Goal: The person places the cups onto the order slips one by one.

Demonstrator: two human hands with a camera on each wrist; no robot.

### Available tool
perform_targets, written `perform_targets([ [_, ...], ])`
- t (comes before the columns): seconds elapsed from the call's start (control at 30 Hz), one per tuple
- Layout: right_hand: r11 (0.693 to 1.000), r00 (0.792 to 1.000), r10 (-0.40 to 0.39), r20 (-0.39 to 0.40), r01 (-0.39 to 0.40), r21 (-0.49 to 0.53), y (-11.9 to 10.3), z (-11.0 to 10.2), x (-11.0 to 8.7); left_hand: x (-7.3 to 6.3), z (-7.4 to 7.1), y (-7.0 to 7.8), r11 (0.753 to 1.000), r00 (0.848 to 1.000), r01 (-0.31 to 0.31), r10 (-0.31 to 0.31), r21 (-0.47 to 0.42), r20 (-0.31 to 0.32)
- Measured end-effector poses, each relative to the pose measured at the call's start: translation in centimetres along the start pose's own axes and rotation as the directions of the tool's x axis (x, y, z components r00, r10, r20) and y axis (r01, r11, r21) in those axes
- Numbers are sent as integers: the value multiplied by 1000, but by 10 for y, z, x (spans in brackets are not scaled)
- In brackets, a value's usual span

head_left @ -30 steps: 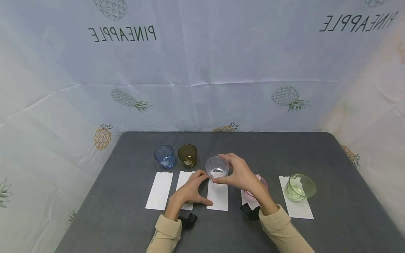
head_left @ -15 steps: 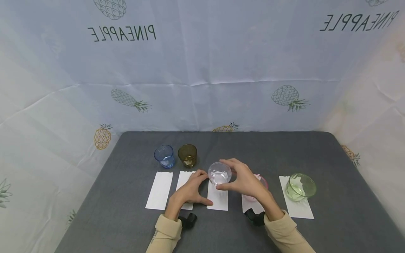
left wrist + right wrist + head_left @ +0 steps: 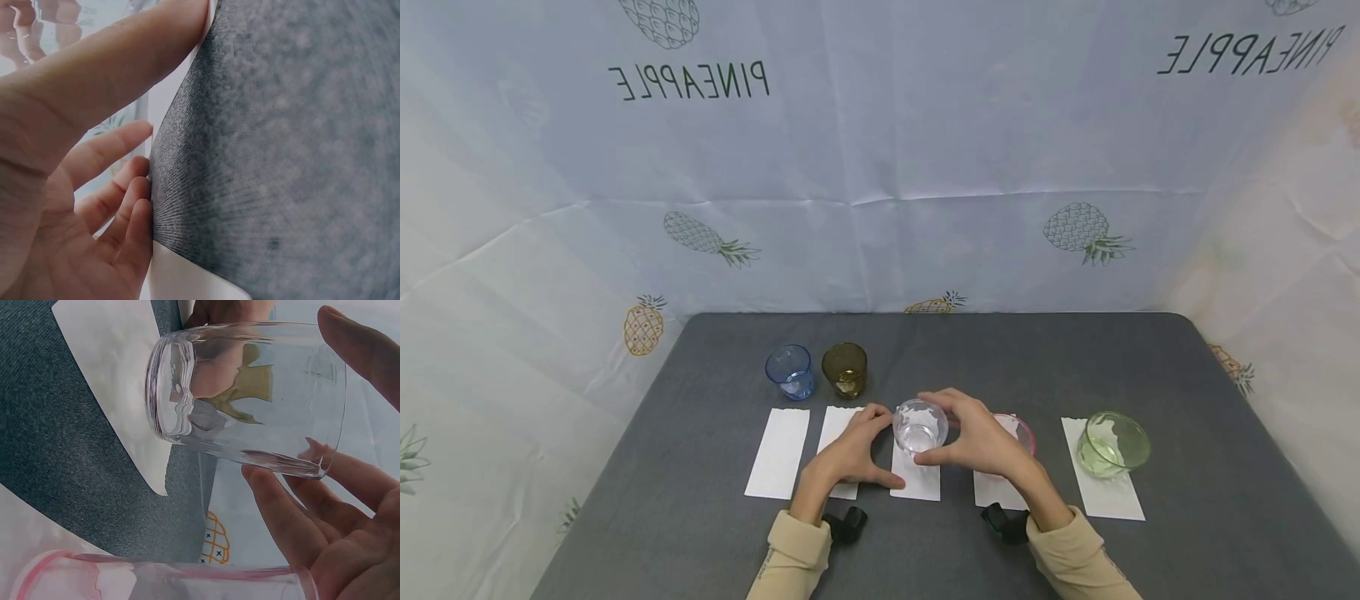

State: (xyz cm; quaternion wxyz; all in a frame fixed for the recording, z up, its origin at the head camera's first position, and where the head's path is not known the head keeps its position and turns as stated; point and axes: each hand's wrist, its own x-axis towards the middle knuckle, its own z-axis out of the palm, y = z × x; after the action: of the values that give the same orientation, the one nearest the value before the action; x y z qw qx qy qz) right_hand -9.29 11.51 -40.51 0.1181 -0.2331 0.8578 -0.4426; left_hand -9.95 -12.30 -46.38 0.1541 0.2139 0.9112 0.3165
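A clear glass tumbler (image 3: pixel 920 427) is upright over the middle strip of white paper (image 3: pixel 916 480). My right hand (image 3: pixel 976 437) holds it near the rim, between thumb and fingers, as the right wrist view also shows the tumbler (image 3: pixel 250 394). Whether its base touches the paper I cannot tell. To its left, my left hand (image 3: pixel 852 454) rests at the table with thumb and fingers spread apart, holding nothing. Its thumb reaches the middle strip's edge, and the hand partly covers another paper strip (image 3: pixel 832 425). A pink-rimmed glass (image 3: pixel 1021 432) stands partly hidden behind my right hand.
At the back left stand a blue glass (image 3: pixel 790 371) and a brown glass (image 3: pixel 845 369). A green glass (image 3: pixel 1112 446) sits on a paper strip (image 3: pixel 1112 498) at the right. Another white strip (image 3: pixel 777 452) lies at the left of the grey table (image 3: pixel 685 500).
My right hand has brought the clear tumbler nearer to me and over the middle paper strip, beside the left hand. The left hand has stayed put.
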Motion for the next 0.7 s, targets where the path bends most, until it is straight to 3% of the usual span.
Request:
perform_targets([
  [0.7, 994, 1000, -1, 13, 2, -106, -3, 7, 5, -2, -1, -1, 999, 999, -34, 34, 12, -17],
])
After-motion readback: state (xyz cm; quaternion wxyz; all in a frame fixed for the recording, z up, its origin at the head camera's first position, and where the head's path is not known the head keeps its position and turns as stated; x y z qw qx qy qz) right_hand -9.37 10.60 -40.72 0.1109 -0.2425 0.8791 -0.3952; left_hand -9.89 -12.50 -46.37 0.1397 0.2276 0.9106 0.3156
